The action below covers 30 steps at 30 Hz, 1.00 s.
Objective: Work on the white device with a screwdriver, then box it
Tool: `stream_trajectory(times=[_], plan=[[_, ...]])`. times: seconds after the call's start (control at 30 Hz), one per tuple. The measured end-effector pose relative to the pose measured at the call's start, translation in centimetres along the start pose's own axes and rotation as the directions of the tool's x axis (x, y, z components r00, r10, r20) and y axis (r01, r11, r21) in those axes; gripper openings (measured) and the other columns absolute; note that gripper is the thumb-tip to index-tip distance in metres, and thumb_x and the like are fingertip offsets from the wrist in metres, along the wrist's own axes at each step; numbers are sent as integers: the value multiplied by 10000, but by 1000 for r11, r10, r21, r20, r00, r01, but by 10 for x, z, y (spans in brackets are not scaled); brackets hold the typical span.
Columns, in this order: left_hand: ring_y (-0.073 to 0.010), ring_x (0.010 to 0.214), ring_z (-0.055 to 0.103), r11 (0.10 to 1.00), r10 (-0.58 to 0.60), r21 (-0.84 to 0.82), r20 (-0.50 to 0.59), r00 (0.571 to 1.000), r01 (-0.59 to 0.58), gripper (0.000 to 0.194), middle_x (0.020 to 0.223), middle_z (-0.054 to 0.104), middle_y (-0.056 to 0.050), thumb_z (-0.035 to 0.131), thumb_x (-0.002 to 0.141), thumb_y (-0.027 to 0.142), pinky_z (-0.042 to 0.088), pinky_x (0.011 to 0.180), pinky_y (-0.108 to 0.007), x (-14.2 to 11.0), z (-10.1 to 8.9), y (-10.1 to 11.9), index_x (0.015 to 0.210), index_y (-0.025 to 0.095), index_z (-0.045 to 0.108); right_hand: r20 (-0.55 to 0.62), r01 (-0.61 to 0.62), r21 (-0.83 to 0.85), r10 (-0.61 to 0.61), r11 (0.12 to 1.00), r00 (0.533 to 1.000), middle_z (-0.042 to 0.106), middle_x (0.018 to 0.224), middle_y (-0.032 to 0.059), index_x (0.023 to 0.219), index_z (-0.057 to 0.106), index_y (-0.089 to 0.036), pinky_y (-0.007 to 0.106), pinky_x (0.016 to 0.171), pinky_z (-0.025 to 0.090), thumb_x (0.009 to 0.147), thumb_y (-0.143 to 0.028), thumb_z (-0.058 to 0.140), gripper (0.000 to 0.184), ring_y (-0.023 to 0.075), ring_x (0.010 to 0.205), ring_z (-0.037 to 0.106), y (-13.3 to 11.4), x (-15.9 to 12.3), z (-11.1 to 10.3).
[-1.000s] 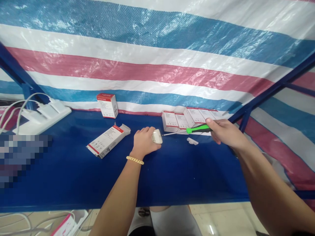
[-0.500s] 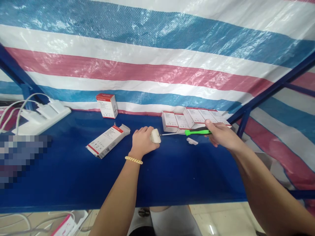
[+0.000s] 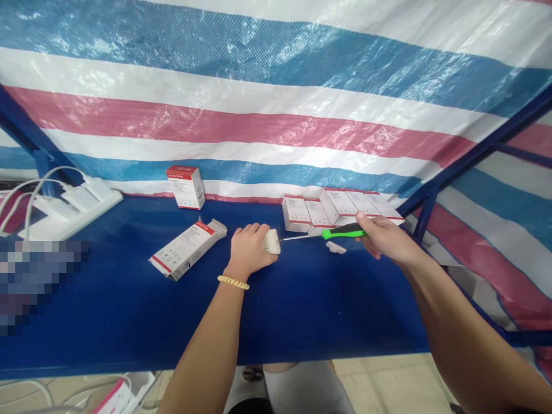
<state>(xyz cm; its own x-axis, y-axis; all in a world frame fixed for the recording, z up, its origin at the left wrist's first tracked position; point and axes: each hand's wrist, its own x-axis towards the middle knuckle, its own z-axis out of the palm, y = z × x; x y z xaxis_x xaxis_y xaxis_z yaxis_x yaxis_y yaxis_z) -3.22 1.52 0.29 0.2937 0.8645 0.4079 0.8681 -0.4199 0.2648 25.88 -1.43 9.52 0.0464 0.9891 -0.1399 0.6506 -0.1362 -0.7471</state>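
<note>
Head camera view: a blue table (image 3: 302,322) stretches between a front edge close to the person's legs and a striped sheet (image 3: 241,126) behind it, with bare surface in front of both hands and between the open box (image 3: 185,250) and the table's front edge. Boxes (image 3: 345,204) in red and white stand grouped at the back, near the right hand (image 3: 386,237); a small clear piece (image 3: 336,248) lies just below the screwdriver (image 3: 344,232). Fingers curled around a white device (image 3: 272,241), the left hand (image 3: 250,247) holds it over the middle of the table, forearm reaching up from the bottom of the view, a coiled yellow band (image 3: 233,282) at the wrist. From the right, the other forearm slants inward, the hand closed on the black-and-green handle, thumb on top, the shaft pointing left to the device's side; whether the tip is seated cannot be told. An upright box (image 3: 186,188) stands against the sheet, and a white power strip (image 3: 73,213) with plugs sits at far left. Pale tiles (image 3: 379,385) show below.
</note>
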Motion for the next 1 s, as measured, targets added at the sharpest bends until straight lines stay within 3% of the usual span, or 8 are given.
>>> stream_trajectory(times=[0.1, 0.2, 0.33, 0.47, 0.57, 0.67, 0.73, 1.0], plan=[[-267, 892, 624, 1000, -4, 12, 9, 1000, 4, 431, 904, 655, -59, 699, 594, 344, 401, 739, -386, 0, 0, 0, 994, 203, 622, 112, -20, 193, -2, 981, 994, 449, 343, -4, 663, 557, -221, 319, 490, 369, 850, -668, 364, 521, 164, 375, 463, -1, -2, 0], [-268, 886, 623, 999, 12, 30, 25, 1000, -13, 408, 900, 655, -59, 696, 599, 343, 395, 738, -392, 0, -1, 0, 975, 202, 624, 152, 20, 355, -79, 934, 985, 487, 403, -58, 944, 540, -238, 287, 462, 346, 815, -588, 494, 375, 163, 392, 479, -3, -6, 2], [-263, 878, 621, 999, 36, 28, 29, 999, -36, 401, 898, 654, -56, 692, 598, 337, 388, 730, -388, 0, -1, 0, 969, 204, 623, 34, 61, 150, -67, 987, 997, 419, 360, -56, 690, 471, -236, 285, 447, 333, 858, -647, 460, 444, 133, 347, 443, -4, -5, 3], [-260, 868, 619, 1000, 20, 20, -4, 1000, -20, 398, 887, 656, -55, 678, 606, 339, 379, 719, -381, -1, 0, 0, 976, 202, 621, -61, -47, -75, 43, 996, 997, 434, 312, 12, 491, 449, -232, 319, 488, 375, 862, -714, 361, 614, 146, 346, 467, -3, 0, 2], [-261, 867, 618, 1000, 16, 21, -13, 1000, -15, 403, 885, 655, -53, 675, 605, 340, 376, 718, -381, 0, 0, 0, 981, 205, 621, 14, -77, 47, 76, 996, 997, 434, 308, 11, 558, 520, -219, 327, 494, 388, 863, -699, 328, 601, 165, 353, 485, -1, 0, 1], [-261, 870, 619, 1000, 17, 25, -14, 1000, -17, 395, 888, 655, -53, 673, 610, 341, 378, 723, -383, 0, 0, 0, 977, 205, 620, 143, -30, 283, -11, 959, 990, 545, 406, -9, 843, 545, -209, 304, 472, 372, 835, -617, 403, 432, 188, 417, 543, -1, -4, 3], [-261, 869, 621, 1000, 17, 25, -5, 1000, -17, 387, 890, 654, -54, 673, 612, 339, 381, 726, -382, 0, 0, -1, 971, 205, 620, 137, 14, 323, -61, 946, 989, 566, 445, -39, 949, 481, -224, 282, 451, 344, 809, -573, 491, 377, 183, 425, 548, -1, -6, 5], [-269, 880, 630, 1000, 4, 26, 23, 1000, -5, 417, 887, 657, -57, 694, 590, 337, 396, 734, -381, 0, 1, -3, 979, 203, 627, 46, 36, -72, -33, 997, 998, 490, 360, -23, 594, 472, -230, 295, 482, 394, 843, -692, 450, 526, 132, 372, 485, 4, -7, 1]])
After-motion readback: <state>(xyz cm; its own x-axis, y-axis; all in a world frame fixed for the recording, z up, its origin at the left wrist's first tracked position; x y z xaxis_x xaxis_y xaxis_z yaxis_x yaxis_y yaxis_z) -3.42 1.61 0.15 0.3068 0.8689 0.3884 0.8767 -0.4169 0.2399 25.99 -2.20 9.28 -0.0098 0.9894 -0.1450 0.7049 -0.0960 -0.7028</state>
